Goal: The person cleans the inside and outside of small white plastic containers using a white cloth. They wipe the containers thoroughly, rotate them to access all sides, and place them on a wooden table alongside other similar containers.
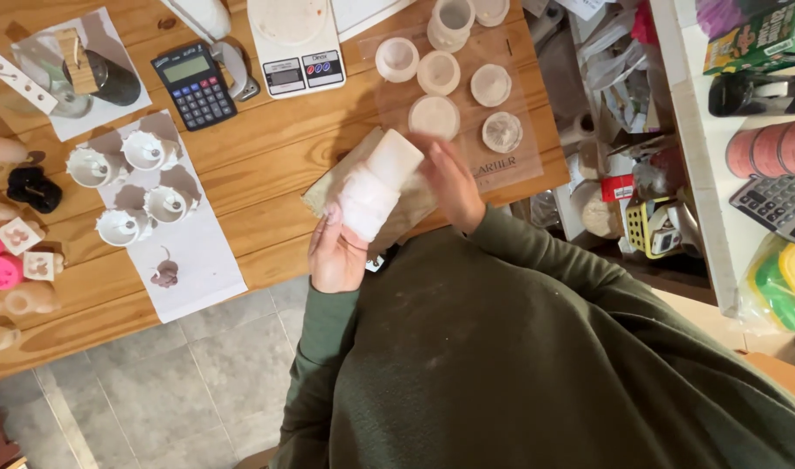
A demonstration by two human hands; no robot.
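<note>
A person in a dark green sweater bends over a pale wooden worktable [267, 148], both hands closed around a white, soft-looking cylindrical mould [378, 184]. The left hand [336, 252] grips the mould's lower end from beneath, fingers wrapped up over it; the right hand [454, 184] clasps its upper flank, fingers curled against the side. The cylinder's long axis runs diagonally, its flat round top tilted up and away from the body toward the table's far side. It hangs just above a beige sponge-like block [328, 193] that lies on the table's near edge, right below the hands.

Beyond the mould, a clear plastic sheet [519, 161] carries several shallow round white casts [435, 116], close to the right hand. To the left, four white cup-shaped moulds [145, 149] sit on a strip of white paper [197, 260], well apart from the left hand. A black calculator [194, 85] and a white kitchen scale [295, 39] stand farther back. Bare wood between paper and sponge offers the only open patch nearby; the table edge runs beneath the forearms.
</note>
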